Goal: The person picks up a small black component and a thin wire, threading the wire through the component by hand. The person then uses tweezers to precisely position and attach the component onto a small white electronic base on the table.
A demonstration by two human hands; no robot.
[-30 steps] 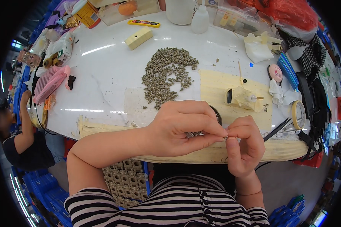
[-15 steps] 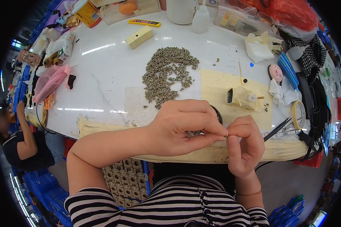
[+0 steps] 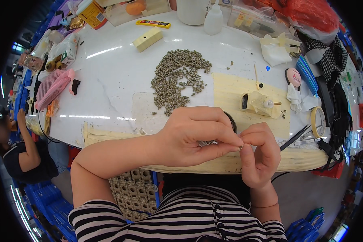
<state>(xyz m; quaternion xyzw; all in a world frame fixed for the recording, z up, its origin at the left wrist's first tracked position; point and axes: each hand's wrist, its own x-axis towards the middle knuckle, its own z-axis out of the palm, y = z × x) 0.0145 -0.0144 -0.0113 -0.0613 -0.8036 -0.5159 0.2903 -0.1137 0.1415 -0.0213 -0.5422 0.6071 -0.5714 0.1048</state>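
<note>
At the near edge of the table, my left hand [image 3: 201, 135] and my right hand [image 3: 260, 157] meet fingertip to fingertip. Both are closed in a pinch on one tiny metal part [image 3: 241, 147], mostly covered by the fingers. Behind my left hand a dark round container [image 3: 232, 121] shows only in part, with shiny metal pieces visible below my fingers. Farther off lies a spread-out pile of small metal parts [image 3: 165, 76]. Right of the pile, a taped block fixture [image 3: 258, 104] with a thin pin rests on a yellowish sheet [image 3: 230, 86].
A cream block [image 3: 148, 39], a yellow box [image 3: 153, 24] and a white squeeze bottle [image 3: 213, 20] stand at the back. To the right are a tape roll [image 3: 318, 122] and dark tweezers-like prongs [image 3: 296, 137]. A pink mesh pouch [image 3: 54, 89] lies left. Another person [image 3: 26, 155] sits far left.
My fingertips shift very slightly around the tiny metal part, with my right hand edging a little left. Everything else stays as it was.
</note>
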